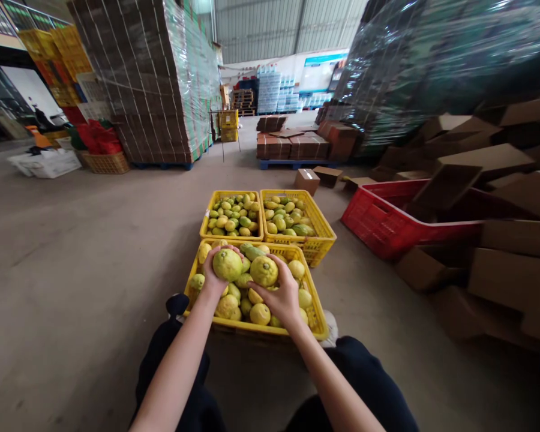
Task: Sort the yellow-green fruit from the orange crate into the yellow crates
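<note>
Over the near yellow crate (pixel 321 318), both of my hands hold yellow-green citrus fruits that look like large lemons. My left hand (pixel 210 276) is closed round one citrus fruit (pixel 227 264) from its left side. In my right hand (pixel 288 295), thumb and fingers grip another citrus fruit (pixel 264 272). The two fruits are side by side, a small gap between them. Below lie many loose fruits (pixel 227 306), some yellow, some greener. Behind stand two more yellow crates, left (pixel 231 238) and right (pixel 326 237), filled with smaller, longer yellow-green fruits (pixel 231 216).
To the right, a red crate (pixel 378 222) holds cardboard, beside a heap of open cardboard boxes (pixel 513 270). A small carton (pixel 306 181) sits behind the yellow crates. Wrapped pallet stacks rise at left (pixel 139 84) and right (pixel 432 72). My knees flank the near crate.
</note>
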